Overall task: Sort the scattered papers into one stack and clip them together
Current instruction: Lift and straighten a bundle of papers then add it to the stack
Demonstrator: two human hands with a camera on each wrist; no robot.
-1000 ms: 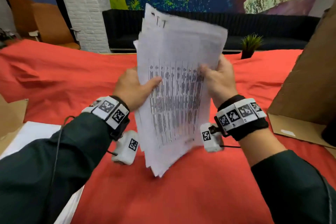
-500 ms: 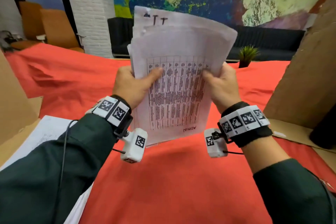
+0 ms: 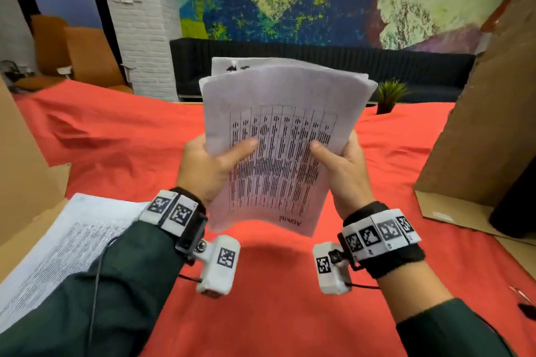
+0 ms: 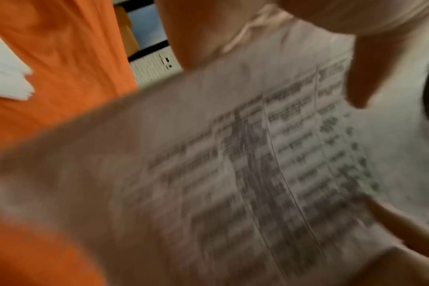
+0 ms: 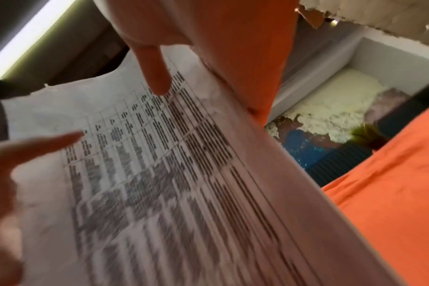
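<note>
I hold the stack of papers (image 3: 278, 151) upright above the red tablecloth (image 3: 261, 298), its bottom edge off the cloth. My left hand (image 3: 208, 171) grips the left edge, thumb across the printed table on the front sheet; my right hand (image 3: 342, 171) grips the right edge the same way, with the fingers of both hidden behind the sheets. One sheet at the back pokes up above the rest. At my left, a cardboard box (image 3: 20, 171) has a printed sheet (image 3: 58, 252) lying in it, partly covered by my sleeve. A tall cardboard panel (image 3: 487, 113) stands at my right. Beyond the stack sits a small potted plant (image 3: 388, 95). A small dark thing (image 3: 526, 306) lies at the right edge, cut off, and I cannot make it out. Both wrist views are blurred.
</note>
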